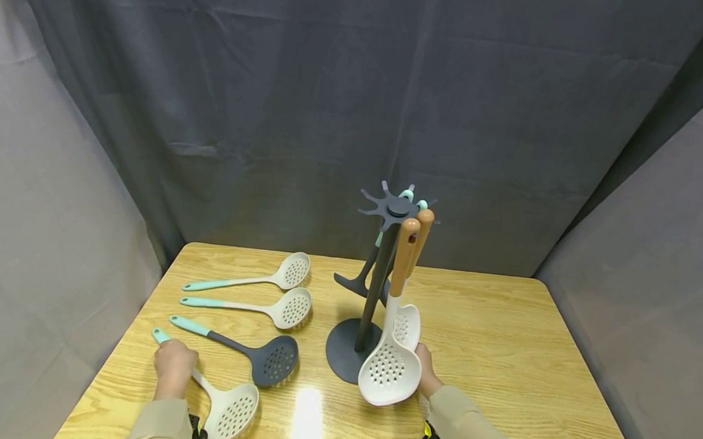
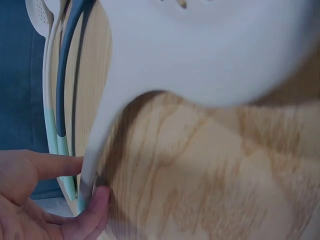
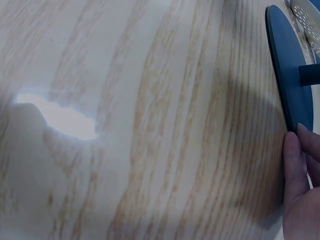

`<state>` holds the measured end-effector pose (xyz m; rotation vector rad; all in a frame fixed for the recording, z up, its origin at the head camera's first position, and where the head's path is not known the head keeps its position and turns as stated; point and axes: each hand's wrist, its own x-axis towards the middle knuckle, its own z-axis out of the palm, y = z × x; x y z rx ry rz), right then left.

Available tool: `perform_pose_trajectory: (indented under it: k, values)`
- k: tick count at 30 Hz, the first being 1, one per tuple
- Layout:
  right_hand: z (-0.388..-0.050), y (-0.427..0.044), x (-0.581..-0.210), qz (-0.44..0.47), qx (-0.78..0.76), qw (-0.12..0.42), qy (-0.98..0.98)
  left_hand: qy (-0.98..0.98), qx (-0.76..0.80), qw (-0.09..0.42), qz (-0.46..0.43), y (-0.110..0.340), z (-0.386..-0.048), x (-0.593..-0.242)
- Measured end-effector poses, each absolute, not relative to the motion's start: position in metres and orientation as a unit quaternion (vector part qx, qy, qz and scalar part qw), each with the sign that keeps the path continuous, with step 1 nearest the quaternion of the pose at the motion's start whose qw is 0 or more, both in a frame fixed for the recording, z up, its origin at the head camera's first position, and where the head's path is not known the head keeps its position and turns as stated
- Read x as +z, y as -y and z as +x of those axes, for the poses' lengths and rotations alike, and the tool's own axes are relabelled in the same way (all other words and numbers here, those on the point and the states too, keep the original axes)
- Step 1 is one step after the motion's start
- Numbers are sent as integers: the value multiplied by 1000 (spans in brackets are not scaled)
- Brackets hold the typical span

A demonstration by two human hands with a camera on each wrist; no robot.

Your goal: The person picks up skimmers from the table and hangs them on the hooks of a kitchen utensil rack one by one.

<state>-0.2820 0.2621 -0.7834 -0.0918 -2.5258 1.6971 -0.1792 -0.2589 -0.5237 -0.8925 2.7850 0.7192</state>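
My left hand (image 1: 175,364) is at the near left, pinching the mint handle of a white skimmer (image 1: 232,414) between thumb and fingers. The skimmer's pale neck (image 2: 102,127) runs past my fingertips in the left wrist view. A dark utensil stand (image 1: 341,353) is upright near the middle of the table. Behind its hanging utensils, my right hand (image 1: 429,372) is partly hidden. In the right wrist view, its fingertips grip the rim of the stand's round base (image 3: 292,75). A white skimmer with a wooden handle (image 1: 390,372) hangs at the front.
Left of the stand lie a dark skimmer (image 1: 274,360) and two white skimmers, one nearer (image 1: 293,307) and one farther (image 1: 293,269), all mint-handled. Another wooden-handled white utensil (image 1: 407,323) and dark utensils (image 1: 357,284) hang on the stand. Grey curtains (image 1: 308,132) surround the table.
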Motion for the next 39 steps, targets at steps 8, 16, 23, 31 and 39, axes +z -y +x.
perform_pose_trajectory:
  k: [8,16,23,31,39]
  values:
    - [-277,-265,-783,44,588,85,803,-910,261,59,-317,260,-179,-529]
    - [-247,-231,-678,-50,552,23,832,-895,300,54,-325,261,-177,-527]
    - [-225,-206,-602,-81,524,-1,848,-894,306,44,-324,263,-173,-527]
    - [-230,-213,-620,-76,535,1,842,-859,363,48,-358,268,-170,-521]
    - [-234,-218,-631,-80,523,-6,848,-854,405,48,-322,265,-172,-501]
